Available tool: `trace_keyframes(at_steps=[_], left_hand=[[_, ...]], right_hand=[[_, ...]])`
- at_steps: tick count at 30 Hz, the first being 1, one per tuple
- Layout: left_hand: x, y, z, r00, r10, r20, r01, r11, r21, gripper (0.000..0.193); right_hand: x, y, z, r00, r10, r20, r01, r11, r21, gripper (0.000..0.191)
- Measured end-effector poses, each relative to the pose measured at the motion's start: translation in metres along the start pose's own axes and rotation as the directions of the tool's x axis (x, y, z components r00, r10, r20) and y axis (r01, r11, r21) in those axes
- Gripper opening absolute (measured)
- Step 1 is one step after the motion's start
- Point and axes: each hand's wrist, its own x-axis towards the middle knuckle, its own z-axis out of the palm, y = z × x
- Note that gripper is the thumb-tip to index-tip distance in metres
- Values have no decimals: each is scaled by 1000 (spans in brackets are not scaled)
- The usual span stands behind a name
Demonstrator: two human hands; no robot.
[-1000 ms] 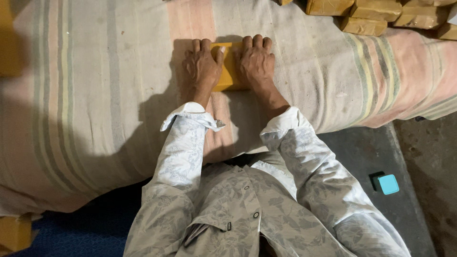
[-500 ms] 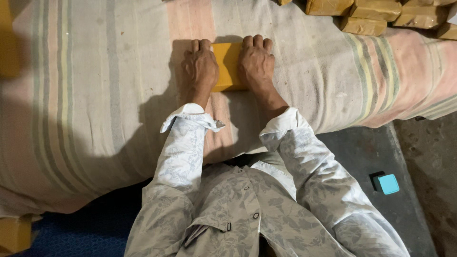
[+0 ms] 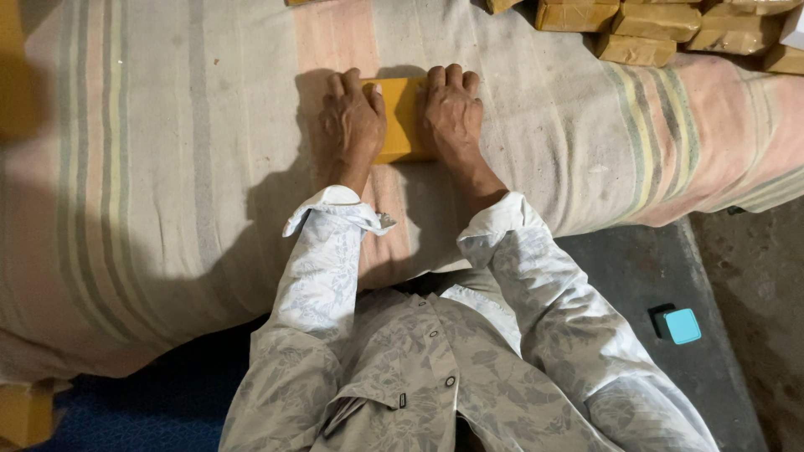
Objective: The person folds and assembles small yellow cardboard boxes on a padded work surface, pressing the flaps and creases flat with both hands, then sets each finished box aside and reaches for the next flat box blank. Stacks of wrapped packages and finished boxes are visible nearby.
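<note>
- Striped cloth [image 3: 167, 192], faded pink, cream and green, draped over a broad padded surface from the left edge to the right, sagging over its near edge toward the body.
- Stacked tan blocks [image 3: 653, 29] along the far right corner of the cloth, well apart from both hands.
- Yellow block [image 3: 404, 117] flat on the cloth near its far edge, at about mid-width, straight ahead of the body; long axis seemingly running away from the body, though both sides covered and hard to judge.
- Left hand [image 3: 352, 125] flat, fingers together, pressed over the block's left side, palm down on block and cloth.
- Right hand [image 3: 452, 117] flat likewise, fingers together and pointing away, laid over the block's right side.
- Block between the two hands, touching both; neither hand nearer.
- Small blue-green box [image 3: 681, 326] on the dark floor below the cloth's near right edge, far from either hand.
</note>
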Motion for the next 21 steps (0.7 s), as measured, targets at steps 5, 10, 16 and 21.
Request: trace_keyframes(at_steps=[5, 10, 16, 21], left_hand=[[0, -3, 3, 980, -111, -166, 78, 978, -195, 81], [-8, -11, -13, 991, -135, -16, 119, 922, -369, 90], [-23, -31, -8, 997, 45, -62, -72, 817, -572, 94], [-28, -45, 3, 982, 129, -139, -189, 745, -640, 90]], right_hand=[[-5, 1, -12, 997, -46, -67, 48, 998, 30, 28], [-21, -4, -32, 969, -123, -216, 157, 976, 152, 31], [-37, 4, -41, 978, 7, -209, 70, 930, 362, 49], [-69, 37, -31, 765, -467, -443, 554, 829, 81, 61]])
